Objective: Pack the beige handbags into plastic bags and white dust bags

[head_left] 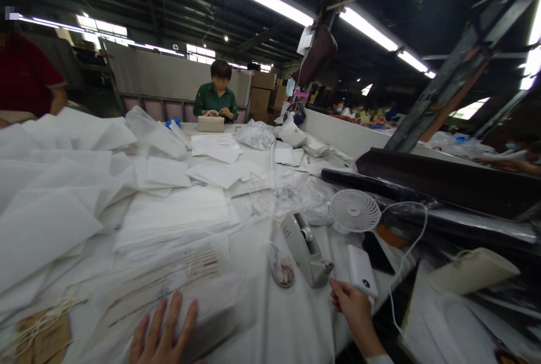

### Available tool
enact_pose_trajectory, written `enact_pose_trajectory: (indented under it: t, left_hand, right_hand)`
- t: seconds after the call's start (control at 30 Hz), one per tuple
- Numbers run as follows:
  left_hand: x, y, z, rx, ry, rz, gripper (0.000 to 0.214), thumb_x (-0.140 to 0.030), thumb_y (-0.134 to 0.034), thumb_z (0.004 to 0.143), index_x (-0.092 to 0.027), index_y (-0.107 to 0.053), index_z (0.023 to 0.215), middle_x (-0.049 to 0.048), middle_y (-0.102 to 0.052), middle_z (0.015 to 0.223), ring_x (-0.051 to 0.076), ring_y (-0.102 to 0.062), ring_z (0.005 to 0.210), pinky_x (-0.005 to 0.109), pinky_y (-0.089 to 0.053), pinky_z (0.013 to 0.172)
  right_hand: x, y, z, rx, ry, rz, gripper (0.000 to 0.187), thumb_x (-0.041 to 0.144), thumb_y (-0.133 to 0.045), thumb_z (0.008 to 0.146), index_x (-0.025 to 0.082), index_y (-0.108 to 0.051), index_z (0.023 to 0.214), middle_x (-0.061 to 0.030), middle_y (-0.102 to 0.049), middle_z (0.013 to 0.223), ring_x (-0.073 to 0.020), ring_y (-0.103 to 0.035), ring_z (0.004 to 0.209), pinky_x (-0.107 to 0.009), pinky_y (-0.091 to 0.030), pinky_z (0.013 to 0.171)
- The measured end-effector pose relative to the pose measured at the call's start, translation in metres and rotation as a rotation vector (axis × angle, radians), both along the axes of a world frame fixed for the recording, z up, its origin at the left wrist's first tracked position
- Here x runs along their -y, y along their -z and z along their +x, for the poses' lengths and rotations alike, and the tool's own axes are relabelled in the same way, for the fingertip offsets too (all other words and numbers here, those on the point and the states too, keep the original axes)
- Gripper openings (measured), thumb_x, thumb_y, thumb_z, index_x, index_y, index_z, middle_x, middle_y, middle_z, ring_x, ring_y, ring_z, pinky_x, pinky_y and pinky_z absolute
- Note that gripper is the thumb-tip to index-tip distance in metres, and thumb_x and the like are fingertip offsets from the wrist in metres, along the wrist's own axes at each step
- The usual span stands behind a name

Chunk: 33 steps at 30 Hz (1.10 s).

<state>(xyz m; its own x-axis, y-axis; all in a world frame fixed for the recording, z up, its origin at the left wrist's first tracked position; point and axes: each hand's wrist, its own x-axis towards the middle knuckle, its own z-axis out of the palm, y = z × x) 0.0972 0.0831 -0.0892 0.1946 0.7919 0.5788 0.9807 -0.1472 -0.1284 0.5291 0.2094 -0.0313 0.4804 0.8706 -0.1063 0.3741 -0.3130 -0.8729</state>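
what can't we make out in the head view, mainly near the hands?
All head view:
- Left hand: wrist cut off by bottom edge.
- Lettering on the bag: blurred, partly behind the left hand.
- Anything pinched in the right hand, beside the tape dispenser: too small, blurred.
- Person in red: cut off by left edge.

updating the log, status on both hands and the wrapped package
Left hand spread on wrapped package. Right hand curled by tape dispenser, grip unclear. White device close by right hand.
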Motion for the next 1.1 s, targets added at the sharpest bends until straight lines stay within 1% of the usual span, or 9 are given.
enact_pose_trajectory:
  t: [0.2,0.3,0.37,0.57,0.67,0.73,0.83,1.0,1.1]
  left_hand:
    - [0.006,-0.029,0.012,0.031,-0.093,-0.129,0.089,-0.043,-0.078,0.065,-0.033,-0.036,0.143,0.0172,-0.045,0.145,0.041,-0.041,0.132,0.059,-0.033,0.104]
    - [0.006,-0.042,0.015,0.014,-0.102,-0.165,0.101,-0.048,-0.083,0.058,-0.037,-0.032,0.144,0.0172,-0.045,0.146,0.041,-0.042,0.131,0.058,-0.036,0.102]
    - [0.005,-0.046,0.016,0.034,-0.139,-0.181,0.106,-0.047,-0.086,0.055,-0.039,-0.03,0.145,0.0178,-0.043,0.147,0.042,-0.041,0.132,0.058,-0.036,0.102]
    - [0.005,-0.043,0.012,0.028,-0.078,-0.171,0.111,-0.055,-0.085,0.054,-0.041,-0.024,0.146,0.0198,-0.039,0.148,0.043,-0.042,0.131,0.06,-0.039,0.099]
    - [0.005,-0.041,0.011,0.027,-0.092,-0.172,0.113,-0.056,-0.085,0.053,-0.041,-0.022,0.147,0.0203,-0.04,0.148,0.043,-0.042,0.131,0.06,-0.04,0.099]
    - [0.005,-0.041,0.013,0.034,-0.108,-0.177,0.114,-0.056,-0.085,0.053,-0.041,-0.023,0.146,0.0203,-0.04,0.147,0.043,-0.042,0.132,0.06,-0.04,0.098]
    - [0.004,-0.043,0.014,0.045,-0.13,-0.191,0.11,-0.057,-0.084,0.054,-0.043,-0.025,0.145,0.0184,-0.041,0.147,0.042,-0.042,0.132,0.059,-0.041,0.098]
    - [0.003,-0.045,0.012,0.024,-0.102,-0.175,0.114,-0.06,-0.085,0.051,-0.041,-0.025,0.146,0.0207,-0.045,0.145,0.043,-0.045,0.129,0.059,-0.044,0.095]
    - [0.003,-0.045,0.012,0.026,-0.109,-0.17,0.111,-0.064,-0.082,0.053,-0.04,-0.026,0.146,0.0201,-0.045,0.145,0.043,-0.045,0.13,0.059,-0.044,0.095]
  right_hand:
    - [0.009,0.006,0.006,0.059,-0.027,-0.134,0.04,0.06,-0.059,0.046,0.02,-0.062,0.051,-0.0064,-0.059,0.041,-0.023,-0.056,0.04,-0.037,-0.047,0.043]
    - [0.004,-0.007,-0.01,0.116,-0.154,-0.168,0.045,0.064,-0.057,0.046,0.021,-0.065,0.058,-0.0064,-0.063,0.046,-0.0251,-0.06,0.046,-0.038,-0.051,0.048]
    - [-0.004,-0.033,-0.039,0.197,-0.399,-0.118,0.046,0.064,-0.057,0.054,0.022,-0.068,0.067,-0.005,-0.066,0.055,-0.025,-0.063,0.054,-0.036,-0.052,0.054]
    - [-0.028,-0.142,-0.171,0.469,-1.444,0.152,0.029,0.045,-0.051,0.09,0.025,-0.069,0.081,-0.0001,-0.072,0.078,-0.0171,-0.065,0.071,-0.026,-0.049,0.07]
    - [-0.041,-0.166,-0.225,0.662,-1.869,0.2,0.028,0.035,-0.046,0.096,0.023,-0.071,0.092,-0.0009,-0.073,0.085,-0.0144,-0.066,0.078,-0.023,-0.048,0.074]
    - [-0.052,-0.164,-0.252,0.765,-2.009,0.208,0.02,0.03,-0.053,0.093,0.023,-0.072,0.091,-0.0003,-0.073,0.084,-0.0141,-0.066,0.078,-0.022,-0.047,0.073]
    - [-0.065,-0.148,-0.281,0.875,-2.066,0.193,0.009,0.025,-0.064,0.085,0.023,-0.072,0.086,-0.0004,-0.074,0.081,-0.0153,-0.065,0.075,-0.023,-0.045,0.07]
    - [-0.073,-0.118,-0.31,1.079,-2.029,0.165,0.004,0.019,-0.069,0.074,0.02,-0.073,0.075,-0.0043,-0.074,0.073,-0.019,-0.065,0.069,-0.026,-0.041,0.062]
    - [-0.08,-0.105,-0.319,1.141,-1.952,0.141,0.006,0.027,-0.075,0.071,0.022,-0.073,0.072,-0.0029,-0.072,0.067,-0.0191,-0.065,0.064,-0.026,-0.041,0.059]
